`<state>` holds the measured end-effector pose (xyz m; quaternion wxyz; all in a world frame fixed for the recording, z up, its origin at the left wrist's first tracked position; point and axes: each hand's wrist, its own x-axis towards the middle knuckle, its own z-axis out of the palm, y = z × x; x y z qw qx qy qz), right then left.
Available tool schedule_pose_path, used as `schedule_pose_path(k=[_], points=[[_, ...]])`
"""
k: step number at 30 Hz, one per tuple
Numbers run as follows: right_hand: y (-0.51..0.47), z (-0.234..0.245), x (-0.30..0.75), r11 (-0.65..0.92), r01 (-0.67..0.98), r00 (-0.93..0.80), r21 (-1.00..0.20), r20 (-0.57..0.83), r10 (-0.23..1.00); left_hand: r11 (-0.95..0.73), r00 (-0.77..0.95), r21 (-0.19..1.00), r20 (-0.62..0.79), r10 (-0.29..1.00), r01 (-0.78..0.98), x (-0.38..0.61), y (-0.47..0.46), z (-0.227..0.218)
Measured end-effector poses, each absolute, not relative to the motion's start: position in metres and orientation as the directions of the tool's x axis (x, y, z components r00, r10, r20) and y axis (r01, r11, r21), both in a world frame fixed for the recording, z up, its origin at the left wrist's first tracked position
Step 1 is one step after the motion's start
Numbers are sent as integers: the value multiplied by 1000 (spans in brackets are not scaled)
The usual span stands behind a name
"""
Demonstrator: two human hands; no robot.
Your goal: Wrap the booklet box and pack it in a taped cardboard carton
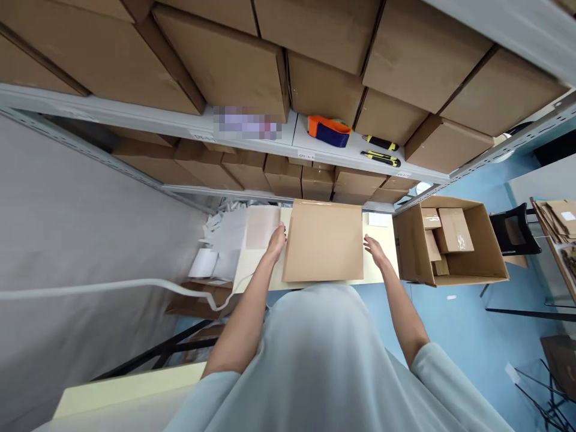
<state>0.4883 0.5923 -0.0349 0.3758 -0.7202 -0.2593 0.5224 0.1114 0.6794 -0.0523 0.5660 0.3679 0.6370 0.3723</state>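
A closed cardboard box (324,241) lies flat on the pale bench (382,264), filling most of its middle and reaching close to the near edge. The left hand (275,241) rests against the box's left side, fingers loosely spread, not gripping. The right hand (374,249) hovers just off the box's right side, open, holding nothing. The two hands stand well apart with the box between them. At the bench's left edge lies a heap of white paper sheets (225,240). Past the right edge an open carton (450,243) holds smaller boxes. On the shelf (306,144) above the far edge sit an orange tape dispenser (328,130) and two utility knives (380,151).
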Motion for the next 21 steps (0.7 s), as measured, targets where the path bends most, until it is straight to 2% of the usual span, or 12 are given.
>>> schedule_pose_path(k=[4, 8, 16, 21], points=[[602, -20, 476, -575, -51, 267, -817, -566, 780, 526, -104, 845, -518, 849, 93, 116, 688, -36], [571, 3, 474, -478, -54, 321, -877, -468, 823, 438, -147, 891, -420, 895, 119, 102, 668, -18], [533, 40, 480, -334, -2, 376, -943, -310, 873, 322, -218, 934, -351, 911, -157, 92, 623, 15], [535, 29, 484, -374, -17, 306, -927, -360, 881, 397, -146, 901, -423, 894, -178, 109, 613, -1]])
